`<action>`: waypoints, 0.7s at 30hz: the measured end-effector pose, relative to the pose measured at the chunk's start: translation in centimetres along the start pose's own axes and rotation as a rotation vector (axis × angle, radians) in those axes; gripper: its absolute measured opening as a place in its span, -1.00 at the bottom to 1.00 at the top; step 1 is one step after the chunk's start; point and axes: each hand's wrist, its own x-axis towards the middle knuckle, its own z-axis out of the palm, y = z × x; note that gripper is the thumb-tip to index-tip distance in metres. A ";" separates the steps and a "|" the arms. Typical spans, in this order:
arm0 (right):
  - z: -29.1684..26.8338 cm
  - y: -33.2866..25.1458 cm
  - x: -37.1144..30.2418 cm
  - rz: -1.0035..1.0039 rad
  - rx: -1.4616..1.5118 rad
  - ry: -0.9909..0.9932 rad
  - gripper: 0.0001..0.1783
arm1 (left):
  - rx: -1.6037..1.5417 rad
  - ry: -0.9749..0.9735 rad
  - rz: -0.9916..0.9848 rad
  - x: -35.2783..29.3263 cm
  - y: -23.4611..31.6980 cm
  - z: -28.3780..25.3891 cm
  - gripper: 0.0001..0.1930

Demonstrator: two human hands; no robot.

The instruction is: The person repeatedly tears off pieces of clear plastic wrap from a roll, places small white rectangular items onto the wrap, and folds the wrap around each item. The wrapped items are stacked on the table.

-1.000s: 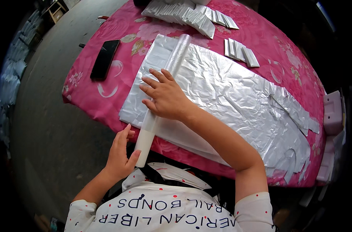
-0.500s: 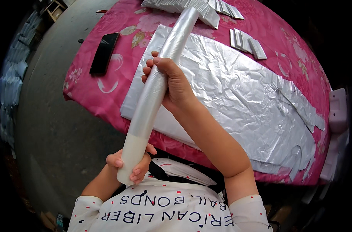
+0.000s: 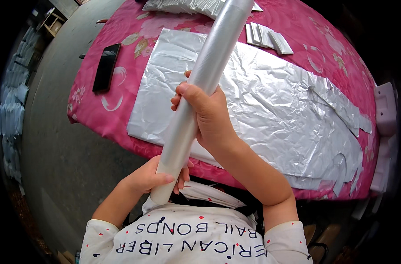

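Note:
A long roll of clear, silvery plastic film (image 3: 222,48) slants up and away in front of my chest. Its lower end is whitish and rests close to my shirt. Around the middle of the roll, my right hand (image 3: 207,114) is closed, thumb across the front and fingertips showing on the left side. My left hand (image 3: 154,175) grips it near the lower end, with the thumb lying over the front and fingers curled behind. Beneath the roll, a wide stack of crinkled silver plastic sheets (image 3: 271,105) covers much of the table.
The table has a pink flowered cloth (image 3: 88,99). A black phone (image 3: 106,68) lies on its left side. Small folded silver packets (image 3: 264,36) sit beyond the sheets, and more packets (image 3: 178,6) are piled at the far edge. A pale plastic stool (image 3: 385,110) stands at right.
The roll's upper end has risen toward the top of the view. My left hand has shifted up along the roll, its thumb now across the front. The table appears slightly farther left.

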 end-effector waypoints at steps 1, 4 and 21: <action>-0.5 0.9 -0.4 0.004 -0.078 0.028 -0.35 | 0.148 0.159 0.047 0.5 0.2 0.7 -0.46; -1.5 3.2 -1.3 0.068 -0.173 0.064 -0.39 | 0.237 0.352 0.078 1.4 -0.9 0.2 -0.33; -15.1 -8.4 1.1 0.005 -0.643 0.362 -0.69 | -0.209 -0.023 -0.489 -2.9 -3.4 -4.2 -0.30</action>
